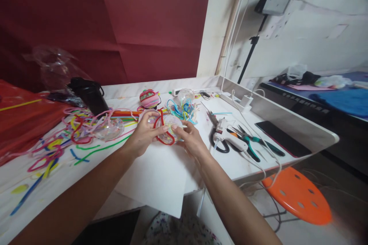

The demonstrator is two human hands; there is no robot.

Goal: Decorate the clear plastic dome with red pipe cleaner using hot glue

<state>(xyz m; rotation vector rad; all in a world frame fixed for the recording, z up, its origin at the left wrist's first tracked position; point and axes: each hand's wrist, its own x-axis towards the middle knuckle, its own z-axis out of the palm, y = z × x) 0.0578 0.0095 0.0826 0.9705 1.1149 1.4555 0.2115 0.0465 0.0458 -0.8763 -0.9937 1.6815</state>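
Observation:
Between both hands, over a white paper sheet (156,178), is a clear plastic ball (170,123) with pale coloured bits showing in it. A bent red pipe cleaner (166,143) lies across the near side of the ball. My left hand (143,134) grips the ball's left side, its thumb pressing near the red pipe cleaner. From the right, my right hand (192,139) closes on the same ball with thumb and fingers. Just behind them sit a pink and green wrapped ball (150,99) and a cluster of blue pipe cleaners (184,110).
Loose pipe cleaners (77,126) and another clear ball (110,129) cover the left side, near a black bottle (90,95). On the right lie a glue gun (230,136), scissors (220,145), green-handled pliers (251,141) and a black phone (283,138). An orange stool (299,195) stands below.

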